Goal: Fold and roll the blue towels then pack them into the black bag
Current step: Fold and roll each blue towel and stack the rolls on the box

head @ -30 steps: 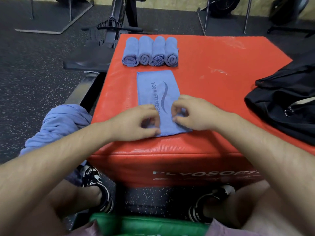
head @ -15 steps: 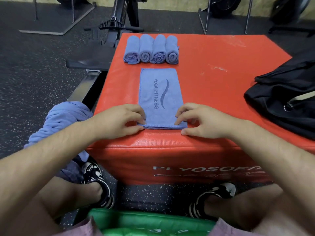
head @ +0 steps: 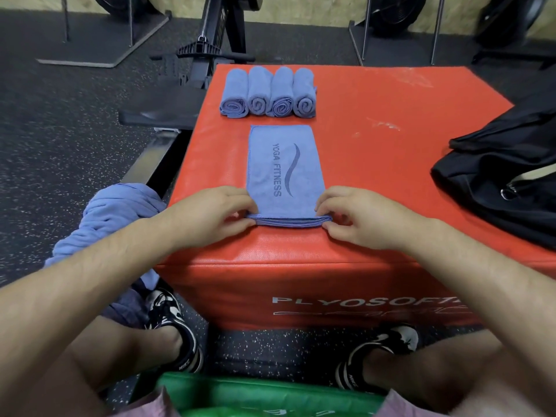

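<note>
Pinching near corners of folded towel, your left hand one, right hand the other | towel flat on red box, long axis pointing away from you toward rolled towels | both hands equally near; roll likely goes forward.

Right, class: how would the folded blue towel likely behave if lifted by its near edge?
Probably floppy: the folded towel is thin layered cloth, so its far end would likely droop. Likely light for its size. It lies flat on the red box, so it should slide rather than roll.
</note>
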